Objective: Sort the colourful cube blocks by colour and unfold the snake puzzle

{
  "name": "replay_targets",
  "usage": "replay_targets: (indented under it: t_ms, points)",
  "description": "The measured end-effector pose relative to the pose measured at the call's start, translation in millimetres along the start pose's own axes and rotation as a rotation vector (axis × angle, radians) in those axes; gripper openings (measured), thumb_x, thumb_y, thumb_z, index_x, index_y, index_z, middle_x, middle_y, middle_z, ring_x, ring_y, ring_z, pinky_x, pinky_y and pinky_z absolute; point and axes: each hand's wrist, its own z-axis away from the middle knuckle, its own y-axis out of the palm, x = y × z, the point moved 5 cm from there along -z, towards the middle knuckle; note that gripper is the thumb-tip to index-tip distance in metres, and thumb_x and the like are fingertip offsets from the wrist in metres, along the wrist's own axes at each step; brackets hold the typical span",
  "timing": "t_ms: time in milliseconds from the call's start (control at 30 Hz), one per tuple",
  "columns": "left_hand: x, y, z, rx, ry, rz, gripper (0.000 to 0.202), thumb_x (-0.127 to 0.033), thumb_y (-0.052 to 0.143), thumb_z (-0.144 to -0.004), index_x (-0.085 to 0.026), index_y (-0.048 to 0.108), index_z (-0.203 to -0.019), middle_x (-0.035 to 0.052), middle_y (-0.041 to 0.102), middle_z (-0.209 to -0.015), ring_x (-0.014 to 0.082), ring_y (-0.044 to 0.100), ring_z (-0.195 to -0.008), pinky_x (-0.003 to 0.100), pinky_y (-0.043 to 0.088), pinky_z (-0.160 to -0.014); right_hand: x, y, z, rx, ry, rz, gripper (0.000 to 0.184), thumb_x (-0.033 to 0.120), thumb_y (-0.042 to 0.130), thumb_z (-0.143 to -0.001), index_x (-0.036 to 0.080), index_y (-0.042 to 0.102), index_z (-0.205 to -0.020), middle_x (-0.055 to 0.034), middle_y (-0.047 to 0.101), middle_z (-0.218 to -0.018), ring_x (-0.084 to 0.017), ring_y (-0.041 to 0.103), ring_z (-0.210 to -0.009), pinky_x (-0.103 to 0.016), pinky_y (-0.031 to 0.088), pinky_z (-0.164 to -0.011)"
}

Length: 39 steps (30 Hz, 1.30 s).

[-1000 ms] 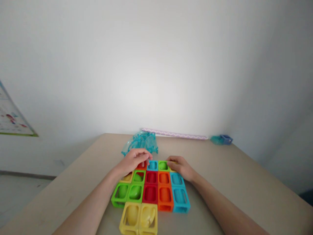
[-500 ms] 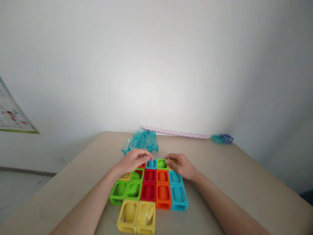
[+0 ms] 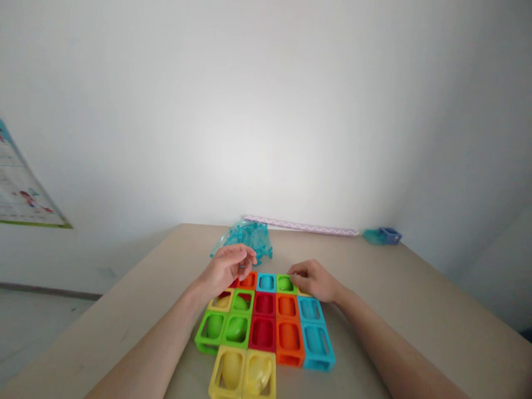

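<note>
On the table lies a flat patchwork of square plastic frame blocks with rounded pieces inside. Red blocks and orange blocks fill its middle, blue blocks its right side, green blocks its left. Two yellow blocks stick out at the near edge. My left hand hovers over the far left corner, fingers loosely curled and apart, nothing visible in them. My right hand grips the far right corner, its fingers closed around a mostly covered yellow block, beside a green block.
Behind the blocks sits a heap of clear teal plastic parts. A long lilac strip with a wavy pattern lies along the wall. At the far right corner are a teal piece and a dark blue box-like piece. A poster hangs at left.
My left hand has lifted off the far row and drawn back a little, uncovering the orange block there. My right hand stays at the far right corner. The view has shifted slightly.
</note>
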Motion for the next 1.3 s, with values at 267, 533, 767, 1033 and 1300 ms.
replay_targets:
  t_ms: [267,533,767,1033,1300]
  points:
    - [-6,-20.2,3,-0.248,0.168,-0.464,0.016,-0.027,0.058,-0.080,-0.015,0.068,-0.076,0.0004,0.063,-0.062,0.0058,0.040,-0.041,0.020,0.025,-0.042,-11,-18,4,0.109,0.022,0.033,0.016,0.019,0.045,-0.066,0.016,0.049,-0.050,0.0051,0.034,-0.048,-0.009,0.033,-0.048,-0.023,0.022,-0.045]
    - [-4,-1.3,9,-0.040,0.219,-1.326,0.030,-0.027,0.048,-0.088,-0.019,0.070,-0.069,0.0017,0.068,-0.065,0.0120,0.050,-0.055,0.025,0.034,-0.058,-7,-17,5,0.101,0.004,0.065,0.015,0.020,0.044,-0.066,0.017,0.047,-0.051,0.0050,0.036,-0.048,-0.009,0.034,-0.049,-0.024,0.023,-0.047]
    - [2,-4.1,8,0.001,0.117,-1.357,0.037,-0.050,0.053,-0.085,-0.019,0.065,-0.068,0.0020,0.066,-0.066,0.0147,0.055,-0.061,0.025,0.034,-0.059,-2,-16,5,0.061,-0.003,0.125,0.015,0.020,0.045,-0.067,0.017,0.053,-0.055,0.0046,0.041,-0.050,-0.010,0.038,-0.050,-0.023,0.024,-0.047]
    - [-3,-3.4,10,-0.020,0.153,-1.316,0.031,-0.049,0.061,-0.080,-0.019,0.067,-0.072,0.0014,0.067,-0.070,0.0144,0.057,-0.064,0.024,0.037,-0.062,3,-20,6,0.024,-0.009,0.242,0.014,0.018,0.051,-0.067,0.016,0.061,-0.058,0.0033,0.045,-0.049,-0.011,0.041,-0.050,-0.024,0.028,-0.049]
    - [0,-1.7,8,0.022,0.130,-1.327,0.039,-0.050,0.051,-0.087,-0.019,0.068,-0.069,0.0026,0.068,-0.069,0.0155,0.058,-0.065,0.025,0.036,-0.062,69,-2,16,0.014,-0.367,0.309,0.055,0.014,0.050,-0.080,0.025,0.052,-0.134,-0.0080,0.054,-0.134,-0.024,0.052,-0.120,-0.038,0.037,-0.102]
